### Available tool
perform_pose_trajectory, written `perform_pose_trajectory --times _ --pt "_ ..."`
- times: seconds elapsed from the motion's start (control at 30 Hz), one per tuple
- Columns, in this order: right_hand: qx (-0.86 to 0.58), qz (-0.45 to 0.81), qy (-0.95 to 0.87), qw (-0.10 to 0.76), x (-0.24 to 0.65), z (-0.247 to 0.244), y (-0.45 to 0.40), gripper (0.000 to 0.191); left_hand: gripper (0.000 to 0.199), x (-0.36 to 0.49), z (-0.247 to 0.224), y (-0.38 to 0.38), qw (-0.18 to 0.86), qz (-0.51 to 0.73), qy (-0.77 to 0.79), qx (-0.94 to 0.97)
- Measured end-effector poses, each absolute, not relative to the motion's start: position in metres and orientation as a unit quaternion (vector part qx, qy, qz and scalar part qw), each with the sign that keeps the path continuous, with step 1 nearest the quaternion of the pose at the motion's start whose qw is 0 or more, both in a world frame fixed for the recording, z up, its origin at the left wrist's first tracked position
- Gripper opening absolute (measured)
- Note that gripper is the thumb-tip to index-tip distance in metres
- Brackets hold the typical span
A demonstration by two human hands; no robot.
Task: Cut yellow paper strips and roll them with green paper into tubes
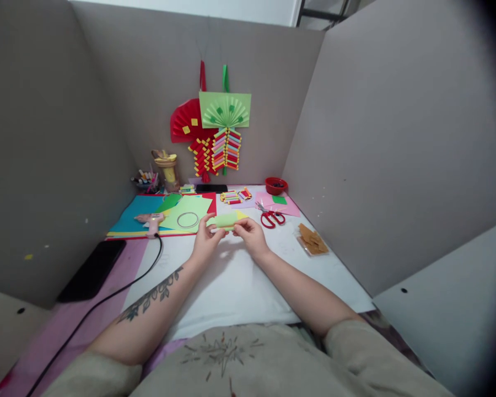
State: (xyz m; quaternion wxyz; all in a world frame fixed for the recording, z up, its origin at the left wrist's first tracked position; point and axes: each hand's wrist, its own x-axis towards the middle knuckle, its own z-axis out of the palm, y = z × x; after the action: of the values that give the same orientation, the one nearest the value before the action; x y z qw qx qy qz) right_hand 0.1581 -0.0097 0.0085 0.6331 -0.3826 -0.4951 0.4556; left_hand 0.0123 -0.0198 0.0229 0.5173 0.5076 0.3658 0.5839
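Observation:
Between my hands, above the white work surface [227,281], is a light green paper roll [224,220] with a yellow end on its right. My left hand [207,236] pinches its left end between thumb and fingers. At the other end, my right hand [251,234] closes on the roll near the yellow part. Whether the yellow is a separate strip I cannot tell. Close by on the right lie red-handled scissors [271,219], their blades pointing away. Left of my left hand, light green paper sheets [177,220] lie under a ring [187,220].
A pink glue gun [152,219] rests at left, its black cable [128,284] trailing forward past a black phone-like slab [93,270]. Small paper rolls [235,196], a red bowl [276,185] and a packet of brown pieces [312,240] surround the work area. Grey partitions [380,127] enclose it.

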Motion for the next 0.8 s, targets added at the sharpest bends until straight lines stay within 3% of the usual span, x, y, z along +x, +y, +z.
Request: perform_pose_trajectory --times 0.13,0.27,0.5,0.8 --pt "-0.367 0.484 -0.465 0.644 0.157 0.009 -0.008 0.039 0.075 0.013 0.024 -0.021 0.533 0.574 0.376 0.494" --pt "-0.388 0.496 -0.483 0.608 0.158 0.009 -0.008 0.022 0.071 0.012 0.024 -0.021 0.538 0.573 0.371 0.495" --pt "-0.396 0.483 -0.487 0.61 0.162 0.004 -0.007 0.02 0.034 0.009 0.02 -0.017 0.566 0.526 0.385 0.504" --pt "-0.327 0.527 -0.507 0.598 0.161 0.005 -0.01 0.032 0.026 0.006 0.014 -0.009 0.569 0.55 0.397 0.465"
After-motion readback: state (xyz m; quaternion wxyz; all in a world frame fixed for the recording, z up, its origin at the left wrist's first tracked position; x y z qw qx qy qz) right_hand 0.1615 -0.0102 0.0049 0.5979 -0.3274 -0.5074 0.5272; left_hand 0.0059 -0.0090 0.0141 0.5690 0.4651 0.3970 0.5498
